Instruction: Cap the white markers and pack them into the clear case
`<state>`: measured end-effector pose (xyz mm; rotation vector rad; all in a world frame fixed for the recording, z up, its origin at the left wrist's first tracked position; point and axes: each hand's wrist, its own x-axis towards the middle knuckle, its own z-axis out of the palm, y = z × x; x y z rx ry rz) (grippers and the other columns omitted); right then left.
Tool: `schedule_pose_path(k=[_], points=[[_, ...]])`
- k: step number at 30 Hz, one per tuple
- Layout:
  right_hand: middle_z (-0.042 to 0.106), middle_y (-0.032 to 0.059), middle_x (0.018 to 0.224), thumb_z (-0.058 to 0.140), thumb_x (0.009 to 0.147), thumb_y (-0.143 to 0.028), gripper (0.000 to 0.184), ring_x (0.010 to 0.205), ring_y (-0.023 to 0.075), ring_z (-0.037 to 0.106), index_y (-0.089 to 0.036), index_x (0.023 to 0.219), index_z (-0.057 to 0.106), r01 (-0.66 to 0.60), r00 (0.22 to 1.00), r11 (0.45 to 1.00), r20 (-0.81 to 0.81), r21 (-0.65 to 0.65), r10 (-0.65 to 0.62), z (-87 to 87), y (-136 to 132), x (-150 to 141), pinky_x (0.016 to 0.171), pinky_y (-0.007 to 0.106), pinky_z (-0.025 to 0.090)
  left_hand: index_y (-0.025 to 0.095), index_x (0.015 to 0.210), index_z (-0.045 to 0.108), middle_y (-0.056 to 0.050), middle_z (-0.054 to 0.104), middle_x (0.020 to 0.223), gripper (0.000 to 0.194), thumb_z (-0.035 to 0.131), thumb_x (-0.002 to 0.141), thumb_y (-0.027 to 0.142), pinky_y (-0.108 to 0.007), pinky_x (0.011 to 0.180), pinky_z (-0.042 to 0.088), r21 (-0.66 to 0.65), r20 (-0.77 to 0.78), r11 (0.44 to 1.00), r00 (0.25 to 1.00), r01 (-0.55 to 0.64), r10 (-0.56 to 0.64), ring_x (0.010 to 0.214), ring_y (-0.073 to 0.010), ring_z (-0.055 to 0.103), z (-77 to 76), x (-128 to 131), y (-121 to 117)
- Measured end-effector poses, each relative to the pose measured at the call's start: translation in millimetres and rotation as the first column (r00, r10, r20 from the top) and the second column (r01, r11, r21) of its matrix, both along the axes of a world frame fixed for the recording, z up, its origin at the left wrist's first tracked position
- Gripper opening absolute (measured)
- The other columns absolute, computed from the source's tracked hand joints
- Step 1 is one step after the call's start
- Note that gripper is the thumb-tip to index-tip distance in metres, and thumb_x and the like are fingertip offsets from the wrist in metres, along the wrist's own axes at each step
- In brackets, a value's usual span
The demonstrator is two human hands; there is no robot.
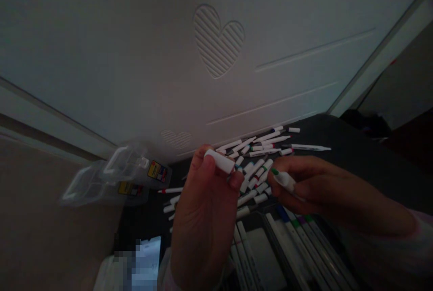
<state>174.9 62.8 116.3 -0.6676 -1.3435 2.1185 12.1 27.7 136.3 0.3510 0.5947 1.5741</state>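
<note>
Between the thumb and fingers of my left hand (pixel 206 214) is a white marker cap (pixel 219 161). A short distance to the right, my right hand (pixel 314 182) grips a white marker (pixel 287 182) with its green tip bare and pointing up and left. Cap and marker are apart. Behind and beneath both hands, a heap of white markers and loose caps (pixel 257 171) is spread over the dark surface. Part of the heap is hidden by my hands.
Two clear plastic boxes (pixel 135 164) with yellow labels stand at left. In front, a case (pixel 267 232) holds several long markers (pixel 304 246). A lit phone (pixel 147 259) lies at lower left. A white panel (pixel 142 56) with embossed hearts rises behind.
</note>
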Motion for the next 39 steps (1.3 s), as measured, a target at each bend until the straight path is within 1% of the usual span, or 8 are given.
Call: schedule_pose_path(k=[6,14,18,21,25,29,33,39], points=[[0.045,-0.0019,0.059,0.052,0.072,-0.024,0.014,0.051,0.0065,0.035,-0.015,0.083,0.058,-0.001,1.0,0.999,0.023,0.047,0.0,-1.7,-1,3,0.045,0.019,0.024,0.02,0.082,0.059,0.003,0.051,0.074,0.006,0.057,0.076,0.02,-0.019,0.061,0.044,0.003,-0.009,1.0,1.0,0.01,-0.01,0.07,-0.0088,0.051,-0.7,0,0],[0.046,-0.0019,0.059,0.051,0.072,-0.02,0.015,0.049,0.0055,0.033,-0.015,0.083,0.058,-0.025,0.999,0.999,0.032,0.032,0.024,3.9,-1,-1,0.044,0.019,0.021,0.019,0.08,0.058,0.003,0.05,0.073,0.005,0.056,0.076,0.019,-0.019,0.059,0.043,0.005,-0.002,1.0,1.0,0.008,-0.008,0.069,-0.0089,0.05,0.3,0,1],[0.045,-0.0038,0.056,0.05,0.074,-0.021,0.014,0.047,0.0049,0.031,-0.016,0.084,0.058,-0.031,0.999,0.996,0.016,0.08,0.03,2.2,-1,-1,0.044,0.019,0.022,0.019,0.081,0.059,0.002,0.05,0.072,0.006,0.056,0.076,0.019,-0.02,0.058,0.043,0.0,-0.002,1.0,1.0,0.003,-0.003,0.068,-0.0094,0.05,0.2,1,1],[0.047,-0.0037,0.059,0.052,0.075,-0.024,0.015,0.048,0.0045,0.032,-0.016,0.087,0.057,-0.055,0.998,0.996,0.019,0.076,0.054,0.2,0,0,0.044,0.019,0.022,0.018,0.08,0.059,0.002,0.049,0.072,0.005,0.055,0.077,0.019,-0.02,0.057,0.043,-0.005,-0.01,1.0,1.0,-0.005,0.005,0.068,-0.0096,0.049,0.3,1,1],[0.046,-0.0037,0.06,0.051,0.077,-0.02,0.014,0.049,0.0041,0.033,-0.016,0.088,0.057,-0.081,0.997,0.994,0.025,0.069,0.079,0.0,-1,0,0.044,0.018,0.023,0.017,0.08,0.058,0.002,0.048,0.073,0.005,0.055,0.076,0.018,-0.019,0.056,0.043,-0.015,-0.001,1.0,1.0,0.018,-0.018,0.067,-0.0093,0.048,0.8,1,2],[0.047,-0.0038,0.06,0.05,0.076,-0.018,0.011,0.049,0.0041,0.033,-0.016,0.086,0.057,-0.095,0.995,0.993,0.02,0.074,0.093,4.6,-1,-2,0.044,0.018,0.023,0.015,0.082,0.057,0.002,0.047,0.074,0.006,0.056,0.076,0.018,-0.019,0.056,0.043,-0.012,0.009,0.999,0.999,0.035,-0.035,0.068,-0.0089,0.047,0.7,1,1],[0.047,-0.0037,0.059,0.049,0.077,-0.015,0.011,0.049,0.0041,0.034,-0.015,0.086,0.056,-0.097,0.991,0.994,0.098,0.046,0.093,8.8,0,-3,0.045,0.019,0.024,0.015,0.081,0.057,0.002,0.047,0.073,0.006,0.057,0.075,0.018,-0.019,0.058,0.043,0.009,0.016,0.998,0.998,0.063,-0.063,0.067,-0.0081,0.046,0.6,1,0],[0.047,-0.0042,0.061,0.05,0.079,-0.018,0.009,0.049,0.0032,0.034,-0.016,0.085,0.056,-0.102,0.993,0.992,0.073,0.075,0.097,5.6,-2,-4,0.045,0.019,0.023,0.015,0.081,0.057,0.002,0.047,0.073,0.006,0.057,0.075,0.018,-0.018,0.057,0.042,-0.001,0.008,0.997,0.997,0.077,-0.077,0.067,-0.008,0.047,1.2,0,-1]])
